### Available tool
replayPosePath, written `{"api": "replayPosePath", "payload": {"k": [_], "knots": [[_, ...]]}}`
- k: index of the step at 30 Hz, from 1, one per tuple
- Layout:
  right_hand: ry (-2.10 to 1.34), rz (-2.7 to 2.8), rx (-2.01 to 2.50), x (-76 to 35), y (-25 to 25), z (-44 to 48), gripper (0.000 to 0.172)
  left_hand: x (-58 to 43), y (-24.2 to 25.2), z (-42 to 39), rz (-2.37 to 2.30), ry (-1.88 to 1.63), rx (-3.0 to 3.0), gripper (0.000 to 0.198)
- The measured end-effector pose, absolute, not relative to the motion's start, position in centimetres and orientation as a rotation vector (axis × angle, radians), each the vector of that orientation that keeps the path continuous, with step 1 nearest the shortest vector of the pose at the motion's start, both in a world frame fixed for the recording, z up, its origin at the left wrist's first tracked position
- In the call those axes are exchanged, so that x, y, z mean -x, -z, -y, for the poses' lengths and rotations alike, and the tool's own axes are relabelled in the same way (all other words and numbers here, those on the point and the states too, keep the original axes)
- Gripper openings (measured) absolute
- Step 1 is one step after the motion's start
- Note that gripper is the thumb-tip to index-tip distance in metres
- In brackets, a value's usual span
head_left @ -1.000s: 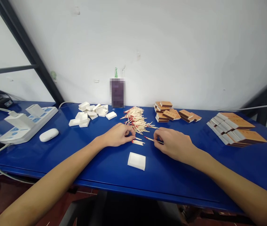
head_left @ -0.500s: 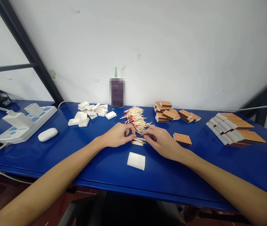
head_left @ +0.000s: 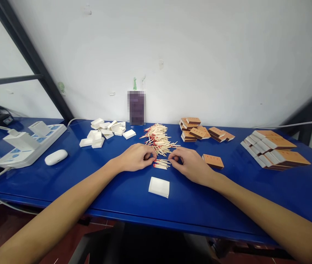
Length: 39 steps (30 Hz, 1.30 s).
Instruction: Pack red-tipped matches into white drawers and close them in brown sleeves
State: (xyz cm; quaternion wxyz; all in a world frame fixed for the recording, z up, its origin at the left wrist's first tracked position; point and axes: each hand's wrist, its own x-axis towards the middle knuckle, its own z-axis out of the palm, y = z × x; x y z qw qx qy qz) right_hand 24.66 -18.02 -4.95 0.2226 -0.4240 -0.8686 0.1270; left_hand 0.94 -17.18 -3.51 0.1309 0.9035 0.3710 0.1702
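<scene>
Head-camera view: from where I stand, a person's two bare hands rest over a blue table (head_left: 109,194), one on each side of a short row of matches (head_left: 161,164), red heads pointing left. The left hand (head_left: 138,157) curls thumb and forefinger at the red heads; the right hand (head_left: 191,165) does likewise near the plain ends. I cannot tell whether either grip is closed on a match. Just nearer than the row lies a small white tray (head_left: 159,187). Just beyond the hands is a loose match pile (head_left: 158,137). White box pieces (head_left: 97,137) lie far left; orange matchboxes (head_left: 198,132) sit far right. One orange box (head_left: 213,161) lies near the right hand.
</scene>
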Motion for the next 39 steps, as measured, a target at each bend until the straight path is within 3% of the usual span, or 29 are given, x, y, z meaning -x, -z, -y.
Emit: {"api": "replayPosePath", "payload": {"k": [23,28,39], "knots": [[-0.313,2.398,1.127,-24.7,5.4,18.1,0.014,-0.9,3.5,17.3,-1.057,-0.500,-2.611,0.014],[-0.295,2.407,1.156,-24.9,5.4,18.3,0.018,-0.9,3.5,17.3,-1.077,-0.462,-2.614,0.021],[-0.042,2.427,1.249,-23.9,5.4,19.1,0.017,-1.1,3.5,17.3,-1.067,-0.445,-2.659,0.022]]}}
